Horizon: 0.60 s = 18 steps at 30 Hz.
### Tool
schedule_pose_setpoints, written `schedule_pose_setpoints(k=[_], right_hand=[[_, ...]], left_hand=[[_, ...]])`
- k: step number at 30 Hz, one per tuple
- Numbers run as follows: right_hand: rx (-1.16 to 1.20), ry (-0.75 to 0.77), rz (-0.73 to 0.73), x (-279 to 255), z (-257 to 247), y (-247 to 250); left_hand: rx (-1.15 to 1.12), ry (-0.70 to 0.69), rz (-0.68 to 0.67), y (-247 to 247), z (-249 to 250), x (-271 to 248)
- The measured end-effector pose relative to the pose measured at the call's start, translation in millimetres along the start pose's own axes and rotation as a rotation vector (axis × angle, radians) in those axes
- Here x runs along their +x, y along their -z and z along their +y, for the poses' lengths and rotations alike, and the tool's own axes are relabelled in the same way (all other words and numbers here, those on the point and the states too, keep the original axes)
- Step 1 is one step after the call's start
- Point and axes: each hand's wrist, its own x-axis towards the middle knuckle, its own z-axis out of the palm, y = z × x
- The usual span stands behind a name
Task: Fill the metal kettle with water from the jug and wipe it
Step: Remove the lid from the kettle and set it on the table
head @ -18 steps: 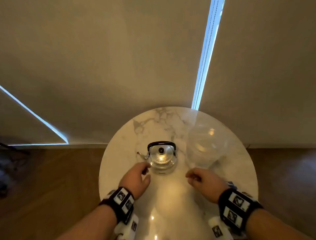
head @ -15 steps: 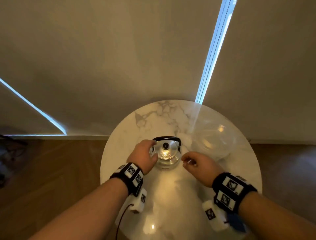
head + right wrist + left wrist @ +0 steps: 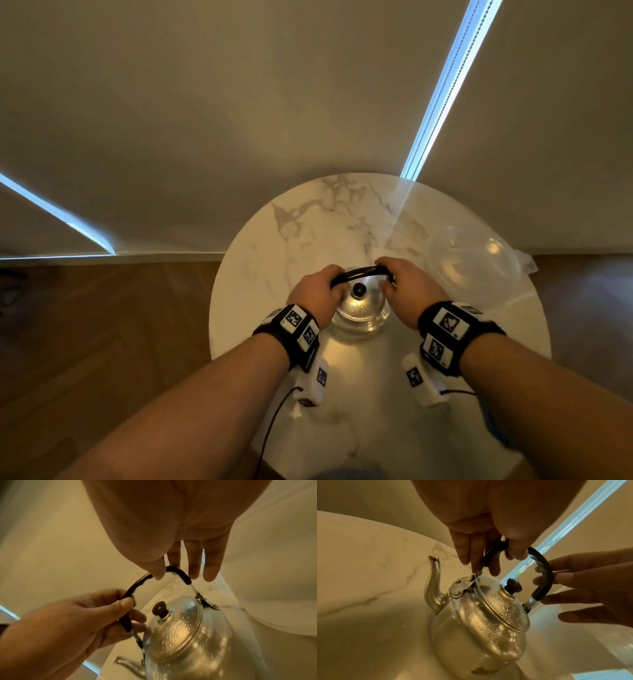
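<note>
Nearest, between the two wrists, the kettle stands on the marble table, with its lid seated and the black knob upright at the centre. Its black handle is pinched at both ends: the left hand is curled round the spout-side end, thumb and fingers closed on the grip, and the right hand is clamped on the other end between thumb and forefinger, the remaining fingers left nearly straight. The metal body is seen to be polished but dulled, speckled with fine spots across the lid and shoulder, and a darker blotch is visible low on its side; the thin curved spout points away to the left of the left hand. Beyond the right hand a clear jug stands well apart from the kettle. Since the handle is hinged on small brackets, a swing or tilt of the body could be caused if it is lifted unevenly, and the loose-looking lid could be shed. No filling can be done until that lid is removed. Water level in either vessel cannot be told.
</note>
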Motion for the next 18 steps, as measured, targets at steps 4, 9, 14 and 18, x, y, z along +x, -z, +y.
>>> schedule_pose_setpoints(k=[4, 9, 14, 18], right_hand=[[-0.011, 0.101, -0.045, -26, 16, 1], [-0.036, 0.237, -0.109, -75, 41, -16], [0.046, 0.311, -0.081, -88, 58, -34], [0.093, 0.298, -0.069, -78, 58, -38]], left_hand=[[-0.047, 0.005, -0.001, -7, -12, -45], [-0.092, 0.038, -0.008, -27, -20, -108], [-0.172, 0.107, 0.080, -47, -17, -137], [-0.171, 0.064, 0.167, -57, -20, -137]])
